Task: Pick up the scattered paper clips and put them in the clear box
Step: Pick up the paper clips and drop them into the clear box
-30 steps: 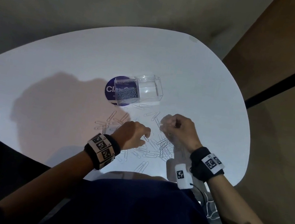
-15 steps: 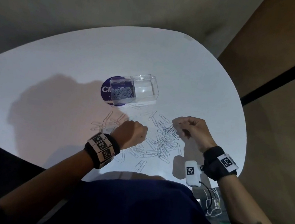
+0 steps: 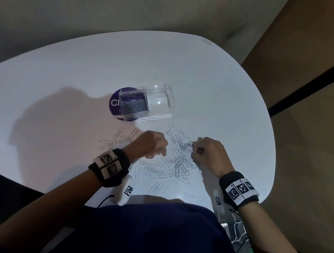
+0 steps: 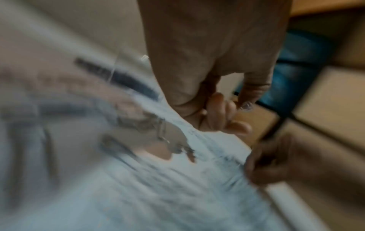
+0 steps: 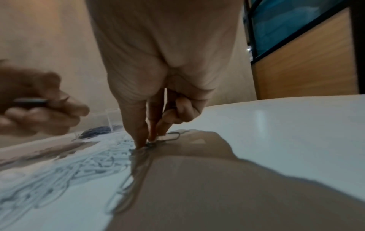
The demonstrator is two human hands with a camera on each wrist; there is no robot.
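- Right hand (image 5: 158, 100) at centre frame, fingertips (image 5: 141, 140) pinched on one clip (image 5: 169, 136) against the table (image 5: 286, 125).
- Left hand (image 3: 152, 145) curled beside it, gripping a thin dark sliver, probably a clip; too blurred to confirm.
- Loose clips (image 3: 175, 166) heaped between and below the hands.
- Box (image 3: 146, 105) above the heap, upper centre, partly filled.
- Likely light, stiff, slippery wire, prone to tangling; best nipped at a raised loop end.
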